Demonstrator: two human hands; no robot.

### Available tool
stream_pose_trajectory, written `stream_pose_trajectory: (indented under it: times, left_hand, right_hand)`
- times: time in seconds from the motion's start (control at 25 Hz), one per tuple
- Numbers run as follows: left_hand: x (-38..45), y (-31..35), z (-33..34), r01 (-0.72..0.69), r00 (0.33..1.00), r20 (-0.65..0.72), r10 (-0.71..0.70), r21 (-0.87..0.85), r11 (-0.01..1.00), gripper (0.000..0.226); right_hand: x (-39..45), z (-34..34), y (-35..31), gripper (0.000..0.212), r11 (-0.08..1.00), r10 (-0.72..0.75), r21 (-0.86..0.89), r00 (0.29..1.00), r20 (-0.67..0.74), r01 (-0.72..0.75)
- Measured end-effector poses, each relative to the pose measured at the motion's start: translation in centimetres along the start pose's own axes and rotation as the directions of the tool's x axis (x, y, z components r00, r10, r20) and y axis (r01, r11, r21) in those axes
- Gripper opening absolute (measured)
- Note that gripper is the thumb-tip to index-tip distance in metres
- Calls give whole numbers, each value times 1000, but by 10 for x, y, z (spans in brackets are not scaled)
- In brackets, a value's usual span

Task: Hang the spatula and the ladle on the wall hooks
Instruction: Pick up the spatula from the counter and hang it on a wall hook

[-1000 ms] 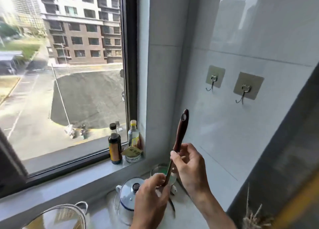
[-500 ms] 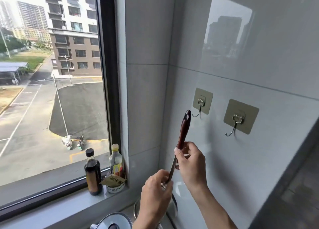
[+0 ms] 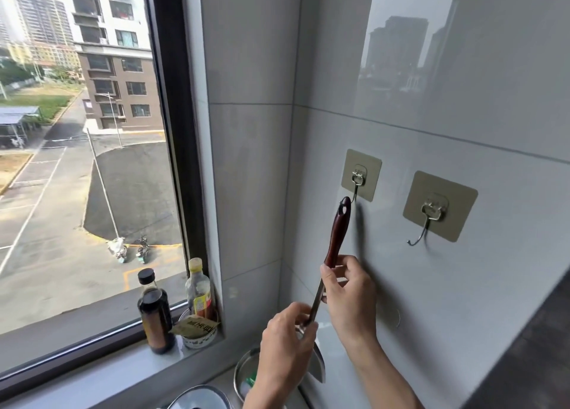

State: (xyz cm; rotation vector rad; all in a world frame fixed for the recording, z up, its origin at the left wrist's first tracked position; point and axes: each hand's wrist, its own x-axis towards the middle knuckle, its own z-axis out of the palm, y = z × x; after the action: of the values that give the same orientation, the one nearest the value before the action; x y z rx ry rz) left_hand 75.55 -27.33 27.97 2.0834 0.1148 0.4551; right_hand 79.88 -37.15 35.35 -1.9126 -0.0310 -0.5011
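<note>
I hold the spatula (image 3: 338, 233) upright with both hands; it has a dark red-brown handle with a hole at its top, a thin metal shaft and a metal blade low down. My right hand (image 3: 351, 294) grips where handle meets shaft. Lower on the shaft, just above the blade, is my left hand (image 3: 287, 347). The handle's hole end sits right at the tip of the left wall hook (image 3: 358, 179); I cannot tell whether the hook passes through the hole. The right wall hook (image 3: 431, 216) hangs bare. No ladle is in view.
On the window sill stand a dark sauce bottle (image 3: 155, 313), a yellow-capped bottle (image 3: 199, 288) and a small bowl with a packet (image 3: 197, 331). Below my hands are a metal bowl (image 3: 242, 374) and a pot lid (image 3: 197, 399). A dark panel (image 3: 524, 331) borders the wall at right.
Both hands have raised the spatula up and toward the wall, bringing its handle end from well below the left hook to the hook's tip. The view has tilted upward.
</note>
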Motion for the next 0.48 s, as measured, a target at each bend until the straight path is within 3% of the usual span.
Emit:
stream_pose_trajectory:
  times: [0.2,0.48]
  left_hand:
    - [13,2,13,31,998,64,-27,-73,997,12]
    - [34,-5,34,24,999,47,-23,-19,1000,12]
  right_hand:
    - [-6,-3,11,14,999,20,-38,1000,-9,-20]
    - [-37,-13,37,43,1000,11,-18,993,121,-9]
